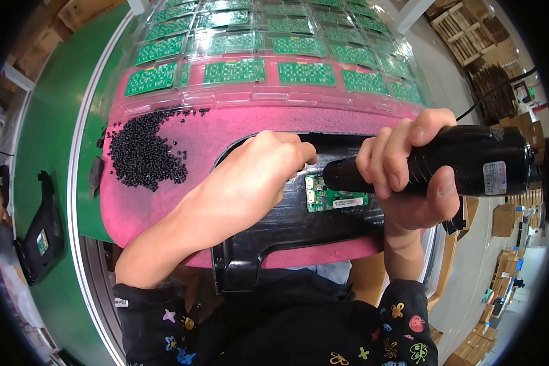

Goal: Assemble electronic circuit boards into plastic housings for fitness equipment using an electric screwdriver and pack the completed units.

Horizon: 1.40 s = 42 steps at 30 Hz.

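My right hand [409, 177] is wrapped round a black electric screwdriver [470, 160], which lies nearly level with its nose pointing left. That nose is over a small green circuit board [337, 202] with white connectors and a white label. The board sits inside a black plastic housing [280, 229] in front of me. My left hand [263, 174] reaches over the housing, its fingers curled and pinched together close to the screwdriver's nose. Whatever those fingertips hold, if anything, is too small or hidden to tell. The screwdriver's very tip is hidden too.
Many small black screws [143, 152] lie heaped on the pink mat [238, 122] at left. Clear plastic trays [262, 91] with rows of green circuit boards [235, 71] stand at the back. Another black housing [41, 235] lies on the green surface [61, 140] at far left.
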{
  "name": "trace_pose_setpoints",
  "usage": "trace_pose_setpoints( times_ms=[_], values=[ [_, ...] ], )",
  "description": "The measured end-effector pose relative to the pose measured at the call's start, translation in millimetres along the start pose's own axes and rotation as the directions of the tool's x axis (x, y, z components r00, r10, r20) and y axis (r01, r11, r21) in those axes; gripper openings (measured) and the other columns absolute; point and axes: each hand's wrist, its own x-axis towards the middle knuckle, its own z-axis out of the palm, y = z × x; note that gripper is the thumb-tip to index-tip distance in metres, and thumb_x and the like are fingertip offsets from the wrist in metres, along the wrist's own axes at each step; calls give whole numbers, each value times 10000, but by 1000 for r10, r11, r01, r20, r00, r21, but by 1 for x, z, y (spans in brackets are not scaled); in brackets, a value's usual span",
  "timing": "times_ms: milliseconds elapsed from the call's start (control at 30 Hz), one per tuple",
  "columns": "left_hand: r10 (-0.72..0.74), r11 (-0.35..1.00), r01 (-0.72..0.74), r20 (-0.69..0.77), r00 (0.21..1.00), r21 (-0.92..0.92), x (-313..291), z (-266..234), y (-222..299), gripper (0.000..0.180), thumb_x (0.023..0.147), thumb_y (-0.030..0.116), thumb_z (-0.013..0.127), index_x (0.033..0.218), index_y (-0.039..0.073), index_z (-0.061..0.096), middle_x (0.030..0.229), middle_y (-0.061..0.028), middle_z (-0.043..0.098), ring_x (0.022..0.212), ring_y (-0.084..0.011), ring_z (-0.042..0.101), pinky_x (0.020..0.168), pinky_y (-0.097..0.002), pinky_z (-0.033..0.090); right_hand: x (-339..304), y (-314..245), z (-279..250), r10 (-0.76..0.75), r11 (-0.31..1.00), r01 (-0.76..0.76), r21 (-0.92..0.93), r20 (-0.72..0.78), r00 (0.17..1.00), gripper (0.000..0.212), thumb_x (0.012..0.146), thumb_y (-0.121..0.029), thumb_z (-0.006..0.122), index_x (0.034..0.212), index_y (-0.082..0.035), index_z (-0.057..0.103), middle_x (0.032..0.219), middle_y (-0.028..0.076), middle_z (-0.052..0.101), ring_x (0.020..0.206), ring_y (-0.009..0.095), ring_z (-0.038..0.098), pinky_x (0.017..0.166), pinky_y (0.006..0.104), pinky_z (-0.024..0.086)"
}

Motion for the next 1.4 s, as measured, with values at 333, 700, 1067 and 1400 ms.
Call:
trace_pose_setpoints(
  times_ms=[333,700,1067,1400],
  values=[
    [-39,999,39,-24,999,7,-4,0,-4,189,753,-43,577,937,-75,608,835,-251,621,826,-430,613,719,-467,491,16,7,1,56,995,-38,-92,192,980,382,865,-351,648,958,-54,427,599,7,445,439,97,393,449,250,364],
    [-110,994,109,92,990,20,3,-5,4,207,759,-43,660,961,-50,619,838,-206,662,812,-374,662,723,-406,522,2,-6,9,-3,1000,2,25,75,997,402,903,-413,599,1043,-68,445,631,-14,452,477,98,419,516,272,385],
    [161,962,-154,12,987,-224,13,-3,14,265,753,-32,720,1003,-10,636,811,-130,687,742,-270,688,668,-330,547,-3,-35,-7,-203,972,181,147,157,967,396,893,-424,621,1054,-101,458,649,-29,509,502,75,482,550,250,423],
    [-77,977,93,90,993,-194,8,-4,11,327,821,28,702,1124,27,580,707,-128,675,662,-281,681,600,-339,526,-20,-30,13,145,989,-145,9,-55,988,462,830,-442,686,982,-78,444,590,4,477,435,112,450,458,269,394]
  ],
)
